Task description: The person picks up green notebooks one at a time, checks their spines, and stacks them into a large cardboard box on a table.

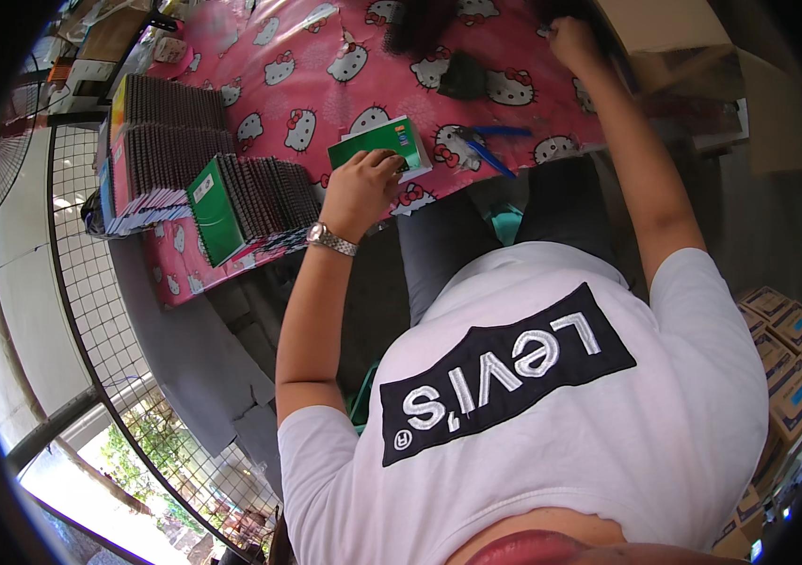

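My left hand (366, 184), with a metal watch at the wrist, lies over the near edge of a small green-covered notebook (377, 141) on the table. Its fingers are curled down onto the cover, and the thumb is hidden. Farther off, at the upper right, my right hand (572, 42) reaches to a dark, blurred bundle (552, 9) beside a cardboard box. The fingers there are bunched together; what they hold is too small to make out. Blue-handled pliers (488, 149) lie with spread handles to the right of the notebook.
Tall stacks of spiral notebooks (170, 141) and a shorter row with a green cover (217, 212) stand at the left. A pink patterned cloth (279, 33) covers the table. A dark lump (462, 77) sits mid-table. An open cardboard box (669, 38) is at the upper right, with cartons (792, 395) below.
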The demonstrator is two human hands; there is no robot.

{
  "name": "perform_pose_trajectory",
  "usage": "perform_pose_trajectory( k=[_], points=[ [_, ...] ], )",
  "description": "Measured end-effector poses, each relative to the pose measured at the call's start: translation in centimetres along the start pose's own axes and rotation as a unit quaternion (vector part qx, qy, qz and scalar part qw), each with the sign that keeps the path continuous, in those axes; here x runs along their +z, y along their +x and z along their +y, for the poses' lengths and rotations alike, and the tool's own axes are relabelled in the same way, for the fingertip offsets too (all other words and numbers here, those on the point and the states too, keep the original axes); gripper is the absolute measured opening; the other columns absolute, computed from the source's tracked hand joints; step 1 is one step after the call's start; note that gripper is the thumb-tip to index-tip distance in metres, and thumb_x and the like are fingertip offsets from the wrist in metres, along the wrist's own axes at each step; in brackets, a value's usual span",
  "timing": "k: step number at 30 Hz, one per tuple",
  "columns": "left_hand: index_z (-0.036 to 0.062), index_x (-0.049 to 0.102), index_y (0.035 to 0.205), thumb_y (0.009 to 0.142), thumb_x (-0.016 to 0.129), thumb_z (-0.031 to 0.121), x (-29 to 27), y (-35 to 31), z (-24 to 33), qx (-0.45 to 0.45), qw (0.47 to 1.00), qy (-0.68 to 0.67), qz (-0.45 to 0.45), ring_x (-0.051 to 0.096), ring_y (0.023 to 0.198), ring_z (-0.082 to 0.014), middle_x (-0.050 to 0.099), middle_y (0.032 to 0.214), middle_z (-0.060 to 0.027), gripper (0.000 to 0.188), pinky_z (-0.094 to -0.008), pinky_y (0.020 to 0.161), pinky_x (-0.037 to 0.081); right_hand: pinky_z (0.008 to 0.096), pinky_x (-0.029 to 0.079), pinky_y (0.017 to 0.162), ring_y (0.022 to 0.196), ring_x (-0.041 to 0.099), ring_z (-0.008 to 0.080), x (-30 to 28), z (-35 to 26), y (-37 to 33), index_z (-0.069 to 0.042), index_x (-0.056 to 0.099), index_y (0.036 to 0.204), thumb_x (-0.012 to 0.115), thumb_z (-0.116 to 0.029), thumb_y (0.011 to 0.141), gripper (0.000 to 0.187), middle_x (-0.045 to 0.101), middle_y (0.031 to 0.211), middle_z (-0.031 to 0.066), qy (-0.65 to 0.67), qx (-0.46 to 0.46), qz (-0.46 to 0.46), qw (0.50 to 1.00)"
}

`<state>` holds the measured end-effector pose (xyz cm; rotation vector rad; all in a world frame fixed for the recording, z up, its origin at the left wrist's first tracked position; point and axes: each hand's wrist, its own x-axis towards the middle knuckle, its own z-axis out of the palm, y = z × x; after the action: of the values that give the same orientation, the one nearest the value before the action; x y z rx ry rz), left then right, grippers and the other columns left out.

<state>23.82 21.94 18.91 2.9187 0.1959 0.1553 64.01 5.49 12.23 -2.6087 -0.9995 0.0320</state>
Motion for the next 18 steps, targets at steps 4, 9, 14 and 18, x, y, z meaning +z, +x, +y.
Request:
perform_pose_trajectory(
  k=[4, 9, 14, 18],
  points=[
    [0.0117, 0.071, 0.105, 0.083, 0.068, 0.012, -0.8, 0.3, -0.6, 0.016, 0.999, -0.009, -0.034, 0.067, 0.094, -0.0242, 0.070, 0.108, -0.0026, 0.023, -0.0355, 0.080, 0.056, 0.0456, 0.053, 0.087, 0.097, 0.065, 0.0399, 1.4, 0.0, -0.7, -0.002, 0.071, 0.103, 0.061, -0.011, 0.082, 0.025, 0.068, 0.104, 0.0235, 0.093, -0.051, 0.131, 0.986],
    [0.0120, 0.072, 0.104, 0.083, 0.068, 0.012, -0.6, 0.8, -0.9, 0.041, 0.999, -0.002, -0.034, 0.068, 0.093, -0.0235, 0.072, 0.106, -0.0028, 0.021, -0.0343, 0.081, 0.056, 0.0447, 0.051, 0.088, 0.098, 0.065, 0.0376, 5.3, 2.0, 0.9, -0.008, 0.070, 0.112, 0.062, -0.018, 0.086, 0.029, 0.068, 0.107, 0.0207, 0.048, -0.051, 0.193, 0.979],
    [0.0122, 0.073, 0.101, 0.082, 0.068, 0.009, -0.2, 0.5, -1.3, 0.053, 0.998, 0.003, -0.026, 0.069, 0.091, -0.0224, 0.072, 0.104, -0.0019, 0.020, -0.0332, 0.080, 0.057, 0.0443, 0.052, 0.085, 0.093, 0.066, 0.0387, 3.8, -1.3, -1.3, -0.009, 0.067, 0.118, 0.059, -0.020, 0.091, 0.030, 0.069, 0.104, 0.0200, 0.157, -0.031, 0.147, 0.976],
    [0.0123, 0.073, 0.099, 0.081, 0.068, 0.008, -0.3, 0.3, -1.3, 0.074, 0.997, 0.007, -0.005, 0.069, 0.091, -0.0221, 0.073, 0.103, -0.0019, 0.019, -0.0330, 0.079, 0.057, 0.0391, 0.055, 0.077, 0.088, 0.070, 0.0320, 1.7, -6.0, -6.0, -0.008, 0.066, 0.120, 0.059, -0.024, 0.094, 0.031, 0.071, 0.099, 0.0174, 0.303, -0.077, 0.091, 0.946]
  ],
)
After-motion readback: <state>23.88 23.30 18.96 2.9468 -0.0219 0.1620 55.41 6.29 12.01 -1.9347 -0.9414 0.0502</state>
